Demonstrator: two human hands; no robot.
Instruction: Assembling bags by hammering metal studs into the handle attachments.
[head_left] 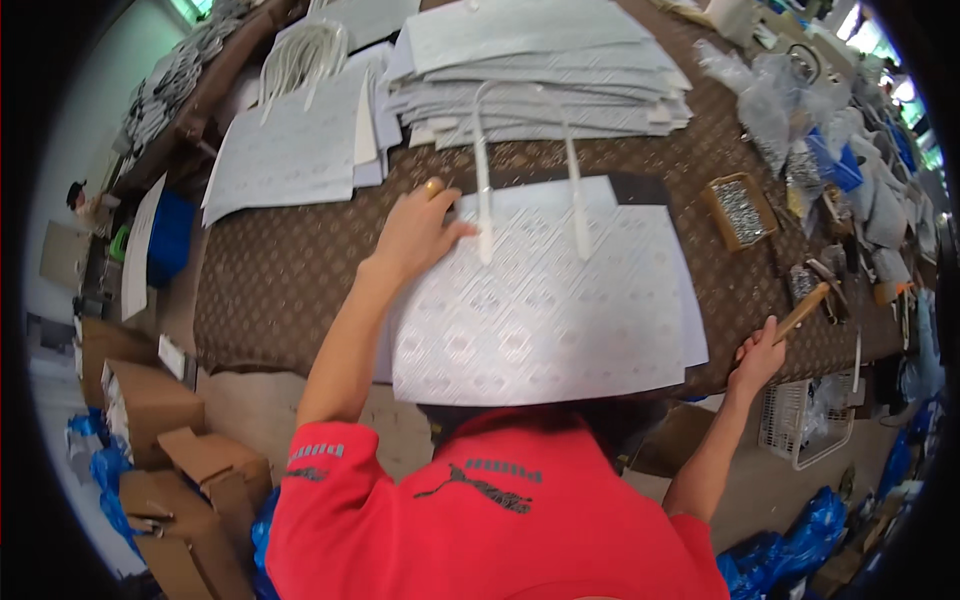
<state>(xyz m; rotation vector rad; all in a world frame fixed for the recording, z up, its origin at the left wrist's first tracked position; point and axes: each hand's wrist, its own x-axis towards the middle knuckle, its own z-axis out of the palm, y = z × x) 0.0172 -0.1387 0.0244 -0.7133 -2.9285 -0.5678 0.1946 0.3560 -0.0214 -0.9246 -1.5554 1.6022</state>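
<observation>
A white, diamond-patterned bag panel (545,320) lies in front of me at the table's near edge, with more sheet edges showing under it. Two ends of a pale looped handle (484,190) rest on its upper part, and the loop reaches toward the stack behind. My left hand (420,228) rests on the panel's upper left corner, thumb and fingers apart, the thumb close to one handle end. At the right, my right hand (760,352) is closed round a wooden-handled tool (803,310); its other end is hidden.
Stacked patterned panels (545,70) stand at the back of the brown-covered table (290,270). More panels (290,150) lie back left under bundled handles (303,62). Right are a box of small metal parts (740,212) and plastic bags (780,100). Cardboard boxes (150,400) stand lower left.
</observation>
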